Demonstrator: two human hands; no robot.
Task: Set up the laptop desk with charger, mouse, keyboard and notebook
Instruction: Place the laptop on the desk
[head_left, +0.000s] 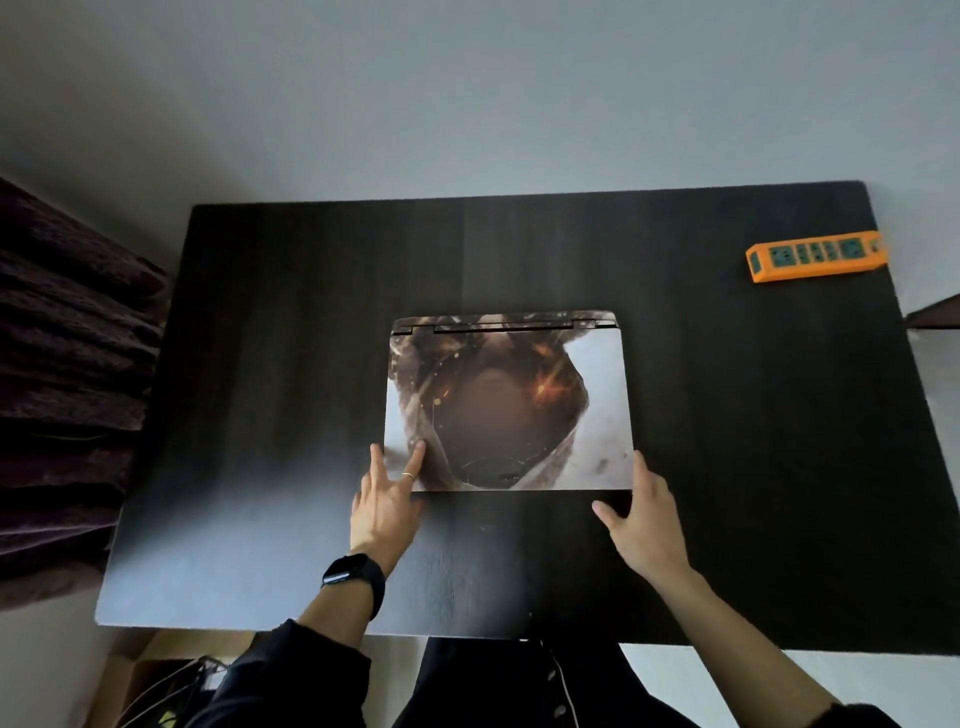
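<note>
One dark counter (285, 338) carries the closed laptop (519, 405) mid-surface; I judge it rigid, weighty, slick. Left hand (387, 506) lays spread fingers (418, 454) on one near corner; right hand (647, 519), fingers straight, flanks the other. I'd grip both sides.

No readable text — laptop lid (506, 405) shows only artwork — no lettering.
</note>
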